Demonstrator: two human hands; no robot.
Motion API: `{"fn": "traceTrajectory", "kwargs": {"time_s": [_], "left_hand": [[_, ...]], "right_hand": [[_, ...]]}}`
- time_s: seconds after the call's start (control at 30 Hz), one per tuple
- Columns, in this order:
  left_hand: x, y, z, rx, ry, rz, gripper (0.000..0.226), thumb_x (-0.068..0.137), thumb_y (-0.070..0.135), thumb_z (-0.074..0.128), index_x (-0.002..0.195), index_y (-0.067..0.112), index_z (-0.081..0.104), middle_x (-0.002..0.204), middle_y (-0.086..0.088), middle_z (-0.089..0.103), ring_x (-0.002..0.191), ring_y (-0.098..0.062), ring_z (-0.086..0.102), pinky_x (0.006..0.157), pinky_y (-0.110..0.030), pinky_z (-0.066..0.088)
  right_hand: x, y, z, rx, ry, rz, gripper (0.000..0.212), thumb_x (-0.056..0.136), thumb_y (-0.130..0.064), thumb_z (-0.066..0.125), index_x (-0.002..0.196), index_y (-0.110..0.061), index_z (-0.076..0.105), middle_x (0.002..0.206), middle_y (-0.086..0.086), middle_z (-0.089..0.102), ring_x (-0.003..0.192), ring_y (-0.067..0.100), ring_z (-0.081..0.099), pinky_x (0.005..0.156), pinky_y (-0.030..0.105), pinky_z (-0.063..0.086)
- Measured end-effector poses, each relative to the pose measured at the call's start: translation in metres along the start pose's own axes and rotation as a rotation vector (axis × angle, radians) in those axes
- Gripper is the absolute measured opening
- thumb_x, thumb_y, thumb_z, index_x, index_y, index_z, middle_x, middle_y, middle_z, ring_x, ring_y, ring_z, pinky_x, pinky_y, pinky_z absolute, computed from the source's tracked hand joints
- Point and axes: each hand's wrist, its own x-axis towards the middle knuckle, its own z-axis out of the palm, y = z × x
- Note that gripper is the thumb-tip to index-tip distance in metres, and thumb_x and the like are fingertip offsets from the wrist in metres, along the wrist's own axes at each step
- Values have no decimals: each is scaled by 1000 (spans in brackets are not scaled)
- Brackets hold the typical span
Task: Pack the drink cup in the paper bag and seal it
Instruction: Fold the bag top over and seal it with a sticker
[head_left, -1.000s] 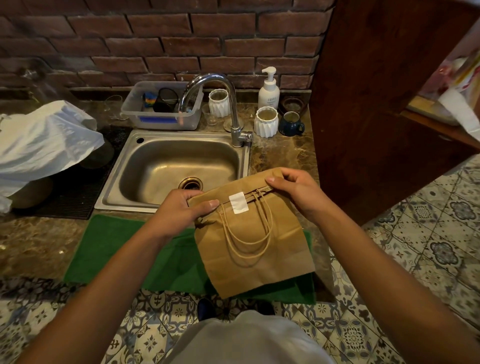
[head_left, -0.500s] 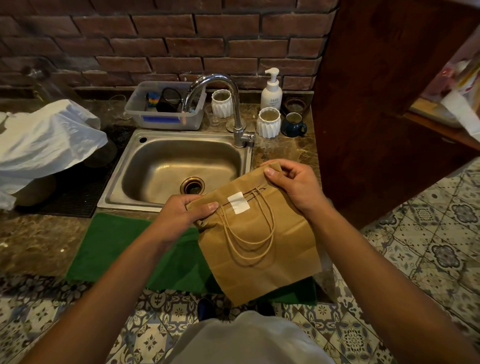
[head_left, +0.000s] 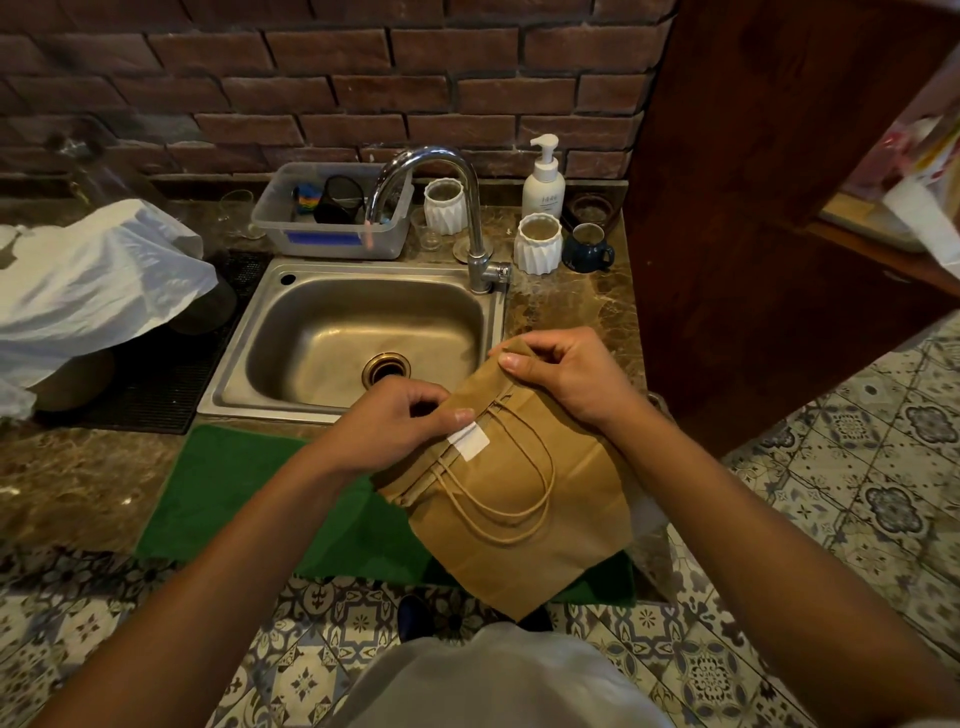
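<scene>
The paper bag (head_left: 519, 499), at the bench's front edge, is pinched shut by the left hand (head_left: 387, 423) and right hand (head_left: 566, 371) so the sticker (head_left: 469, 441) seals its folded top.

The print on the white pump bottle (head_left: 543, 188) is too small to read.
</scene>
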Motion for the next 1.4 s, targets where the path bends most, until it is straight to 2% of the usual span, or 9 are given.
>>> {"fn": "traceTrajectory", "kwargs": {"time_s": [0.23, 0.37, 0.53, 0.67, 0.8, 0.87, 0.97, 1.23, 1.4], "left_hand": [[0, -3, 7, 27, 45, 53, 22, 94, 30, 72, 72, 30, 71, 67, 13, 71, 63, 1, 63, 60, -17, 47], [-1, -1, 7, 14, 47, 62, 26, 96, 32, 69, 70, 35, 71, 67, 15, 69, 62, 3, 62, 59, -15, 47], [-2, -3, 6, -12, 92, 60, 31, 97, 42, 65, 82, 16, 73, 75, -3, 72, 69, -18, 67, 67, -40, 51], [-2, -3, 6, 30, 220, 85, 30, 93, 46, 62, 75, 23, 71, 74, -10, 69, 70, -26, 64, 69, -52, 50], [0, -2, 3, 68, 384, 96, 38, 95, 45, 59, 80, 12, 70, 77, -19, 69, 71, -35, 63, 72, -57, 52], [0, 0, 4, 95, 420, 121, 39, 95, 45, 58, 83, 10, 72, 78, -17, 70, 75, -38, 65, 72, -56, 52], [1, 1, 6, 139, 447, 148, 36, 97, 41, 58, 80, 11, 70, 74, -13, 68, 72, -35, 64, 68, -55, 52], [0, 2, 17, 215, 513, 138, 28, 101, 36, 59, 80, 20, 68, 71, 0, 67, 67, -21, 63, 61, -41, 49], [-2, 1, 16, 234, 544, 139, 29, 101, 37, 59, 80, 20, 68, 71, 0, 67, 67, -20, 63, 61, -41, 49]], "right_hand": [[2, 6, -1, 24, -10, 26, 18, 96, -7, 69, 110, 3, 73, 79, -8, 75, 74, 0, 69, 70, 17, 53], [7, 3, -2, 20, -10, 33, 12, 96, -11, 69, 104, -4, 74, 83, -2, 75, 76, 6, 70, 72, 20, 54], [10, -5, -5, -133, 73, 64, 15, 98, -21, 68, 106, -12, 77, 92, -4, 76, 87, 6, 71, 80, 28, 56], [3, -18, 7, -491, 228, 38, 38, 94, -33, 71, 129, -21, 63, 121, -5, 67, 110, 8, 61, 96, 33, 53], [-14, -36, 26, -714, 486, -140, 31, 92, -42, 63, 118, -24, 66, 112, -5, 61, 100, 9, 55, 82, 26, 51], [-21, -42, 35, -730, 356, -126, 24, 93, -45, 59, 105, -30, 73, 95, -14, 67, 82, 3, 60, 72, 30, 58], [-25, -42, 46, -787, 174, -49, 20, 94, -46, 64, 101, -34, 77, 93, -15, 75, 83, 5, 65, 72, 37, 59], [-19, -29, 63, -939, 220, 101, 18, 88, -50, 68, 88, -32, 69, 78, -14, 67, 73, 8, 61, 55, 25, 40], [-15, -22, 62, -898, 206, 160, 22, 90, -51, 66, 81, -30, 68, 70, -14, 66, 69, 6, 63, 54, 24, 46]]}}
